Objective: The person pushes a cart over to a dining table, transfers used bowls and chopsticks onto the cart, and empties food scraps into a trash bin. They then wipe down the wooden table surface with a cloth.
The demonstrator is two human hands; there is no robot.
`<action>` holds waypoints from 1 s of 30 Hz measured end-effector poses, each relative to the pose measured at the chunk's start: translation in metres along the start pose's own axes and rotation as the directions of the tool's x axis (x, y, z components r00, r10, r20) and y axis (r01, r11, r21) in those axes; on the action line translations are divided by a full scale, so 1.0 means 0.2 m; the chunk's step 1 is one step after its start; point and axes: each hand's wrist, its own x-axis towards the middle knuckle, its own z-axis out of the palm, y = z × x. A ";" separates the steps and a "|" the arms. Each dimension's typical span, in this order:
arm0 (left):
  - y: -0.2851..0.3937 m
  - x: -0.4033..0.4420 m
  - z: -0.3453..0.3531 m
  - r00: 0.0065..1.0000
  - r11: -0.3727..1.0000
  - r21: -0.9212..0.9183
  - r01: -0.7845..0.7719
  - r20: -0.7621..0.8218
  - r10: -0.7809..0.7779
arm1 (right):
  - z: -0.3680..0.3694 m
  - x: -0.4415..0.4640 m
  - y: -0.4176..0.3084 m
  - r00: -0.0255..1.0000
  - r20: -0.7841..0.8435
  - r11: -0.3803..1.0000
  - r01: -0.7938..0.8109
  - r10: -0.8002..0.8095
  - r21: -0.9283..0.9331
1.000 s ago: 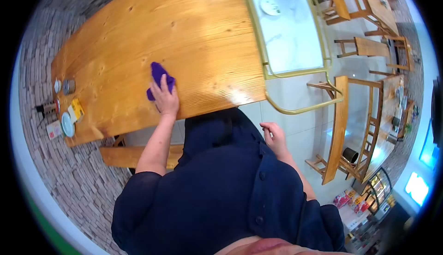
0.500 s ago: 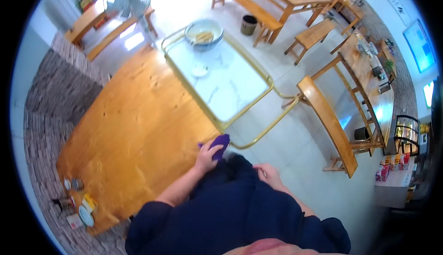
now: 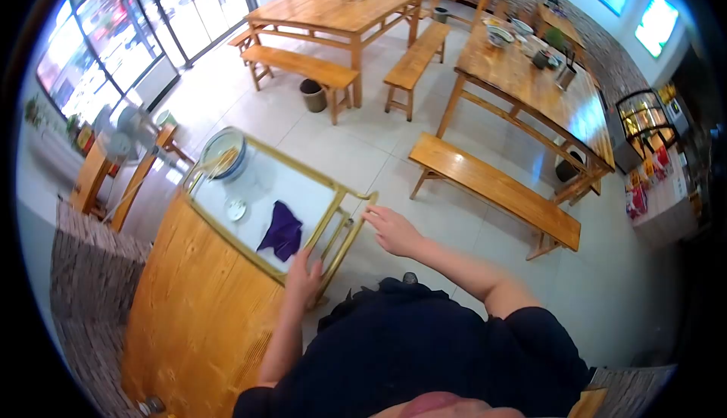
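Note:
A purple cloth (image 3: 282, 232) lies crumpled on the white marble-look top of a gold-framed cart (image 3: 261, 168). My left hand (image 3: 304, 278) is at the cart's near corner, just below the cloth, its fingers stretched out and holding nothing. At the far end of the cart's handle (image 3: 354, 229), my right hand (image 3: 395, 232) has its fingers apart, with the tips at the gold bar; whether they touch it is unclear. A large bowl (image 3: 223, 153) with chopsticks or similar sticks in it and a small white dish (image 3: 236, 210) also stand on the cart.
A wooden table (image 3: 204, 297) adjoins the cart on the left. Benches (image 3: 496, 191) and larger tables (image 3: 522, 77) stand ahead and to the right on a tiled floor. A fan (image 3: 125, 141) is at the left, and a dark bin (image 3: 313, 95) sits by a bench.
The purple cloth has gone from my left hand onto the cart top. My right hand has moved from my waist out to the handle. The view has turned right.

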 end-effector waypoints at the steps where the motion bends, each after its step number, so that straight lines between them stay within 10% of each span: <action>1: 0.05 -0.04 0.11 1.000 0.997 0.076 0.009 0.020 -0.011 | 0.00 0.03 0.10 0.999 0.017 0.997 0.049 -0.048 -0.062; 8: 0.35 -0.01 0.36 0.977 0.810 0.547 0.212 -0.097 -0.190 | 0.07 0.34 0.50 0.849 0.508 0.916 0.310 -0.146 -0.255; 12: 0.27 0.03 0.41 0.942 0.878 0.371 0.303 -0.259 -0.216 | 0.13 0.50 0.52 0.704 0.708 0.930 0.221 0.056 -0.293; 19: 0.44 0.08 0.43 0.884 0.713 0.524 0.465 -0.230 -0.408 | 0.15 0.47 0.63 0.746 0.649 0.934 0.322 -0.149 -0.155; 30: 0.50 0.20 0.56 0.933 0.778 0.558 0.290 -0.345 -0.101 | -0.02 0.61 0.77 0.744 0.666 0.944 0.256 -0.056 -0.206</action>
